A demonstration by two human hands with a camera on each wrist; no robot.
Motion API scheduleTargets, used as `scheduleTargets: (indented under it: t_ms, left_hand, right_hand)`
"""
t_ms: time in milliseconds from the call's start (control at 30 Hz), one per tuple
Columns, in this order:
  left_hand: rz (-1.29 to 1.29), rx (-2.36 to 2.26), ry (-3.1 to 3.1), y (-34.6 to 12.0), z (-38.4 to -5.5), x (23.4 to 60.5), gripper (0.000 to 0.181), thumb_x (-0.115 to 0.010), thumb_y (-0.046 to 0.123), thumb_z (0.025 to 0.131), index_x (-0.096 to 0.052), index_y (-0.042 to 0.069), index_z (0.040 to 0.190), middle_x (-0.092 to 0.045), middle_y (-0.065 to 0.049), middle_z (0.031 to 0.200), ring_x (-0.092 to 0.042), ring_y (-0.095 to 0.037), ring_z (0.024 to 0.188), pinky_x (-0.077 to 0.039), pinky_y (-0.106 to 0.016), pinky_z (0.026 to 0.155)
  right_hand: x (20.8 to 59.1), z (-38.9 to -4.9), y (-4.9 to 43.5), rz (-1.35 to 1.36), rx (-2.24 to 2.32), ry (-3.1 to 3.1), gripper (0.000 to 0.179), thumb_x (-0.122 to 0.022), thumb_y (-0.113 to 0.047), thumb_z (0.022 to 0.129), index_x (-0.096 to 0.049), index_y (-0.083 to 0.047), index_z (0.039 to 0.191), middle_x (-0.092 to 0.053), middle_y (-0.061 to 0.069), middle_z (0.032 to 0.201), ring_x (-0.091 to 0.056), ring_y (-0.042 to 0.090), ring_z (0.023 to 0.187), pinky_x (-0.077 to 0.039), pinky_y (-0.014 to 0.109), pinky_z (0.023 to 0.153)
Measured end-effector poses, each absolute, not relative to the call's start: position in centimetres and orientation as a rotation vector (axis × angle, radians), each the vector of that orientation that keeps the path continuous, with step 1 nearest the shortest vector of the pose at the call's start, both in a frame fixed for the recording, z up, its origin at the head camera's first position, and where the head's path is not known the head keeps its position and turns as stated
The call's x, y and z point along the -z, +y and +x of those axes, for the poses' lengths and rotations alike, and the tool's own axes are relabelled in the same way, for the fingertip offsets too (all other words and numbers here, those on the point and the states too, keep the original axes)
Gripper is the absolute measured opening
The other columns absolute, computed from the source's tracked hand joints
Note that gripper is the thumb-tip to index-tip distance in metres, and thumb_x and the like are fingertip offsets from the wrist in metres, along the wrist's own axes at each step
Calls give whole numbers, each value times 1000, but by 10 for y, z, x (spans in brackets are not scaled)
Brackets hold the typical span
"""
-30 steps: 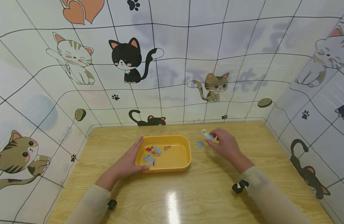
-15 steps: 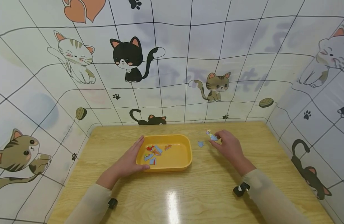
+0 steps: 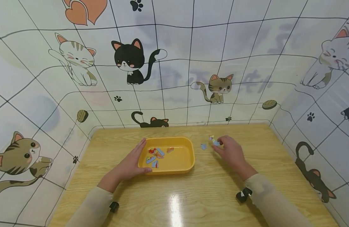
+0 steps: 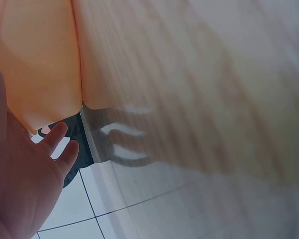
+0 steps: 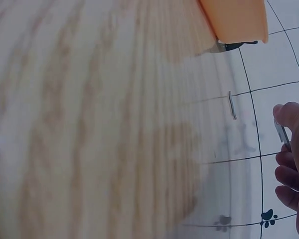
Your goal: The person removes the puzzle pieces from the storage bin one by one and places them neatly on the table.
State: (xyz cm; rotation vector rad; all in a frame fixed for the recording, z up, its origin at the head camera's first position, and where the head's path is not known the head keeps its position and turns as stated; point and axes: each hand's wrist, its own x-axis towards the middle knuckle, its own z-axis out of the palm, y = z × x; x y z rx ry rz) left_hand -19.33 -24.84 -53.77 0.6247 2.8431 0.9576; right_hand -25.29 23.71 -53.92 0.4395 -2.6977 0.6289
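Note:
My left hand (image 3: pixel 130 164) grips the left end of a yellow plastic tray (image 3: pixel 174 172), thumb at the near rim and fingertips at the back corner. In the left wrist view two of its fingers (image 4: pixel 67 157) show beside the tray's end. Several cut-out puzzle pieces lie in the tray, among them a red one (image 3: pixel 151 151) and an orange one (image 3: pixel 170 149). Right of the tray, my right hand (image 3: pixel 231 153) pinches a light-blue puzzle piece (image 3: pixel 216 143) between thumb and finger. A yellow and pink bit (image 3: pixel 211 137) shows at its upper left.
Another small blue piece (image 3: pixel 203 146) lies on the wooden table (image 3: pixel 208 195) between tray and right hand. A wall covering with cartoon cats (image 3: pixel 174 69) stands behind the table and at both sides. Each wrist carries a small black device, such as the right one (image 3: pixel 244 194).
My right hand has shifted slightly right with the pinched piece, then a little toward the near side. The left hand and the tray stay in place.

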Motion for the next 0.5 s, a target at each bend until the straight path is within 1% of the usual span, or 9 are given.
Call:
scheduleTargets:
  t_ms: [267,500]
  left_hand:
    - [624,-940,2846,-249,-194,538,136,-89,69,84,-8,13,179,-4,-2,187,-16,-36,169,-26,-62,131]
    - [623,-940,2843,-248,-193,536,136,-88,70,84,-9,13,179,-5,-3,187,-16,-37,169,-26,-62,131]
  right_hand:
    - [547,-255,233,374,-644,-2809,40,-85,-36,99,-76,1,111,-74,12,102,-69,28,88,-61,52,77]
    - [554,-256,228,369,-658,-2859,38,-85,-35,97,-75,-1,110,-72,8,99,-67,25,86,-60,51,76]
